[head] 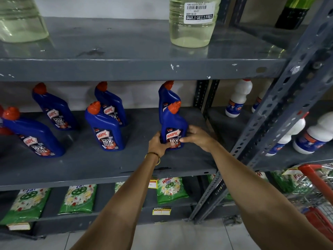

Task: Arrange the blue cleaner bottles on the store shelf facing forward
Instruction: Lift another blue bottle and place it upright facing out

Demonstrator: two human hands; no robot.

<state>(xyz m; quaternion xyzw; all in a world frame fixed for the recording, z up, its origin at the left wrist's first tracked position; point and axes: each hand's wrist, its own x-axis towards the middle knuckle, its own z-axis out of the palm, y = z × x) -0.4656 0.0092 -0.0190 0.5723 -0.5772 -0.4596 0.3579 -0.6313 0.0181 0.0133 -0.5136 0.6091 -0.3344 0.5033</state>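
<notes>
Several blue cleaner bottles with red caps stand on the grey middle shelf (100, 165), labels to the front. Both hands grip the lower part of the front right bottle (173, 123), which stands upright on the shelf: my left hand (157, 144) on its left side, my right hand (196, 138) on its right side with the thumb across the label. Another blue bottle (166, 95) stands right behind it. Further left are a front bottle (105, 127), one behind it (110, 101), a back bottle (54, 107) and a front left bottle (34, 134).
Clear bottles of pale liquid (192, 24) stand on the shelf above. White bottles (237, 98) fill the bay to the right, beyond a slotted grey upright (281, 112). Green detergent packs (171, 190) lie on the shelf below. A red shopping cart (317, 188) is at the lower right.
</notes>
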